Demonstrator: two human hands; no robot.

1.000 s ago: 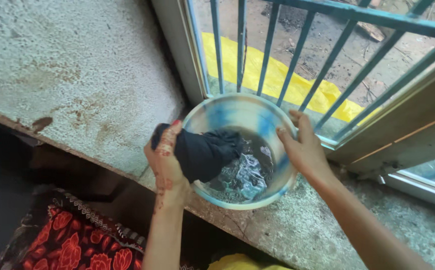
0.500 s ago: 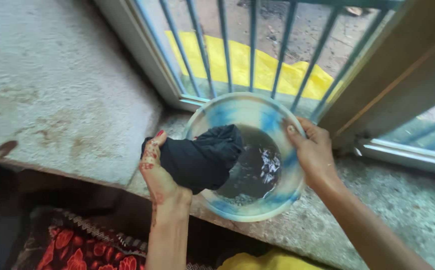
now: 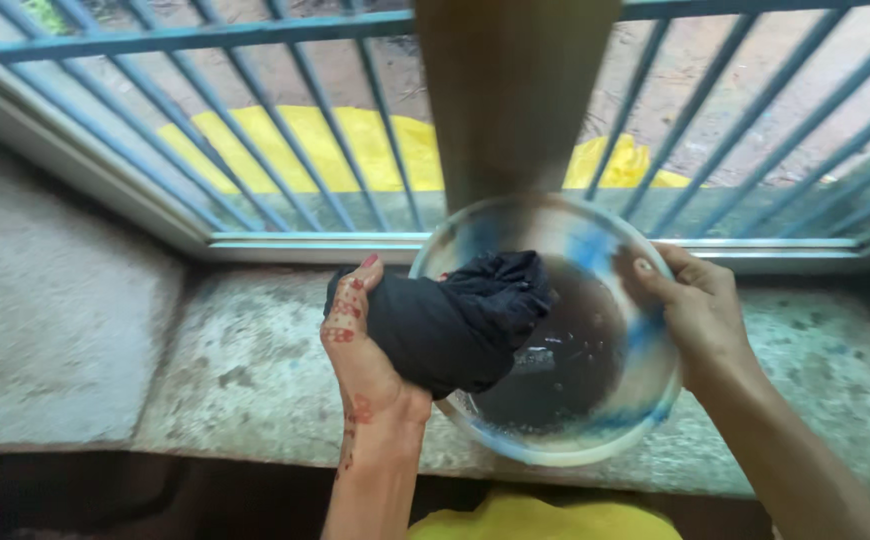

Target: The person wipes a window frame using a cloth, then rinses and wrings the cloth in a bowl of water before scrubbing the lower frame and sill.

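- Fingers of the left hand (image 3: 360, 345) curl tightly around a bunched, wet black cloth (image 3: 450, 320), the thumb on top pointing toward the window and the palm pressed against the bundle's left side.
- Reddish-brown henna patterns mark the left hand's thumb, its side and the wrist.
- Fingers of the right hand (image 3: 700, 310) wrap over the right rim of a round, translucent plastic bowl with blue streaks (image 3: 555, 440); the thumb lies inside the rim and the other fingers are hidden behind the wall, so their spread cannot be told.
- That black cloth lies over the bowl's left rim, partly inside the bowl and partly hanging outside it against the left palm.
- Dark water (image 3: 565, 360) fills the bottom of the bowl, with a few small bubbles on its surface.
- Beneath it, the bowl stands on a rough, speckled grey stone ledge (image 3: 245, 370), near the ledge's front edge and just below the window sill.
- Along the ledge's back edge runs a window with blue-grey metal bars (image 3: 255, 150), and a blurred wooden post (image 3: 515, 90) rises behind the bowl.
- Outside, behind the bars, a yellow sheet (image 3: 355, 150) lies on bare ground.
- Yellow fabric (image 3: 545, 520) shows at the bottom edge, below the ledge's front.
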